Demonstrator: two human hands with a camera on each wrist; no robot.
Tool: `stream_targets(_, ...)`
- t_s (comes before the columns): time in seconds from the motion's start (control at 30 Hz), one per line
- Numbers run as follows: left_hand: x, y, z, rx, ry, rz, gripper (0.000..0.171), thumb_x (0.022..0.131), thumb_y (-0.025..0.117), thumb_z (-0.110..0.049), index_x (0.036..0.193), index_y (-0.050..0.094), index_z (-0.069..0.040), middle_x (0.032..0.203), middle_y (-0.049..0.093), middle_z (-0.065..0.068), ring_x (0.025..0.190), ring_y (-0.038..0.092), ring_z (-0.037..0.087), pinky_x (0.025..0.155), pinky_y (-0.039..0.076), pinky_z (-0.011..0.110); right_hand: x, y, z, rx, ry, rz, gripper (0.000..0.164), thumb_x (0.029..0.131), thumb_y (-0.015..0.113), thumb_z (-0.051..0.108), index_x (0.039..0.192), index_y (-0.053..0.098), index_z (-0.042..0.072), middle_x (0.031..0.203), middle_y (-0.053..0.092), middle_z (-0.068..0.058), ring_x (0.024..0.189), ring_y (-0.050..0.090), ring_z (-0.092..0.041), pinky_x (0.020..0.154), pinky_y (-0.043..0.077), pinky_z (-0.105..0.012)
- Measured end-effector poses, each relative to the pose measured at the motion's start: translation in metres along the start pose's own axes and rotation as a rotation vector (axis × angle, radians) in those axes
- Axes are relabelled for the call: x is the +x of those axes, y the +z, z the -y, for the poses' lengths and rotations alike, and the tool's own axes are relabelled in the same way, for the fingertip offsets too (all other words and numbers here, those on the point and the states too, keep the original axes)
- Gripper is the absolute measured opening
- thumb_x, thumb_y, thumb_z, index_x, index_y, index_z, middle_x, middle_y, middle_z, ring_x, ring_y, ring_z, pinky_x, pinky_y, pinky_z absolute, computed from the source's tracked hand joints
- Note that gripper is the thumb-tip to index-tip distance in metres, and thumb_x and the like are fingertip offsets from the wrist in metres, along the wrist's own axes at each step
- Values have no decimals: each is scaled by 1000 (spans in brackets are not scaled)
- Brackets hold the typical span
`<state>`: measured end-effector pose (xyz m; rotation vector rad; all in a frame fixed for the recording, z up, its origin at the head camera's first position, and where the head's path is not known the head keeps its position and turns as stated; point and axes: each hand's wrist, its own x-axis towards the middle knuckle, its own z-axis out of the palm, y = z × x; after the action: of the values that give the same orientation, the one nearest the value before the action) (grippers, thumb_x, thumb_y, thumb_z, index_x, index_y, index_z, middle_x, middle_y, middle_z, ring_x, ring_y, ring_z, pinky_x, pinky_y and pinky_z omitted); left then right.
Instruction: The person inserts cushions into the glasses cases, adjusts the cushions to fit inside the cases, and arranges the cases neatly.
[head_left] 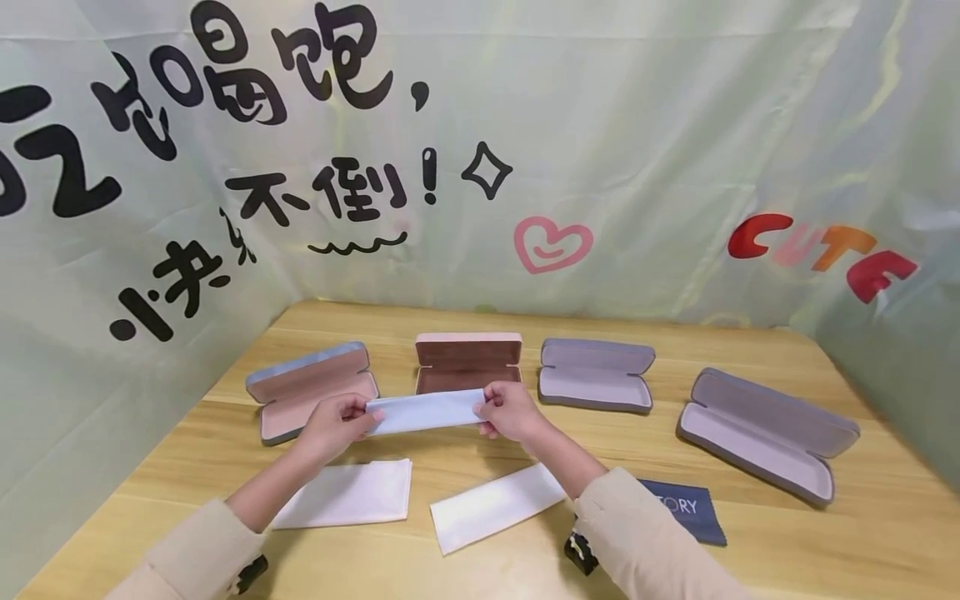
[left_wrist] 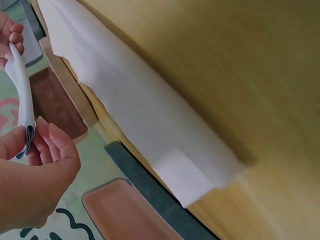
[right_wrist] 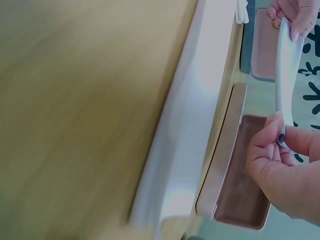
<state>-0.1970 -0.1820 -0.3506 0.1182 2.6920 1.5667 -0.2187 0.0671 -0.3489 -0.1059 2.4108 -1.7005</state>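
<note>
A light blue folded cloth (head_left: 426,412) is stretched level between both hands, above the table. My left hand (head_left: 335,425) pinches its left end between thumb and fingers; my right hand (head_left: 514,412) pinches the right end. In the left wrist view, the cloth's end shows rolled, dark-edged layers at the fingertips. Behind the cloth stands an open glasses case with a brown lining (head_left: 468,357), its lower tray partly covered in the head view. Beyond my left hand is an open blue case with a pink lining (head_left: 311,387).
Two white folded cloths (head_left: 352,493) (head_left: 495,507) lie in front of the hands. A dark blue lettered cloth (head_left: 701,515) is partly under the right sleeve. Two open cases with lilac linings (head_left: 596,387) (head_left: 757,446) stand at the right. A printed curtain (head_left: 637,167) surrounds the table.
</note>
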Motion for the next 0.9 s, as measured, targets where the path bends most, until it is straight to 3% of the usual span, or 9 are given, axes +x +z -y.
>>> stream_targets(0.27, -6, -19, 5, 49, -55, -25, 23, 89, 61, -14, 96, 58, 7, 73, 56, -2, 66, 50, 5, 62, 49, 22, 5, 21, 8, 56, -5, 7, 10, 87, 55, -5, 79, 49, -4, 62, 46, -1, 51, 53, -6, 53, 50, -18)
stream_targets(0.4, -10, -25, 10, 67, -76, -48, 24, 89, 62, -16, 96, 58, 7, 72, 56, -3, 66, 50, 4, 62, 49, 21, 6, 30, 11, 83, -12, -2, 4, 87, 54, -7, 86, 55, -10, 66, 50, -4, 52, 53, -6, 52, 49, -17)
stream_targets(0.57, -15, -34, 17, 86, -64, -85, 21, 88, 62, -13, 93, 60, 8, 68, 58, -3, 61, 51, 3, 58, 48, 20, 8, 44, 13, 107, -15, -33, 12, 87, 55, -7, 93, 59, -16, 69, 54, -9, 50, 52, -6, 51, 47, -16)
stream_targets(0.7, -17, -41, 22, 91, -42, -103, 20, 88, 62, -9, 92, 59, 10, 69, 58, -1, 61, 50, 4, 57, 48, 21, 12, 55, 14, 111, -15, -39, 9, 86, 57, -7, 90, 60, -15, 66, 53, -7, 49, 51, -6, 50, 48, -17)
stream_targets(0.9, -17, -51, 29, 113, -76, -102, 24, 89, 60, -12, 97, 56, 11, 74, 58, 0, 64, 51, 5, 59, 49, 22, 16, 65, 14, 95, -26, -57, 6, 84, 60, -5, 83, 61, -11, 64, 56, -7, 48, 51, -7, 49, 49, -19)
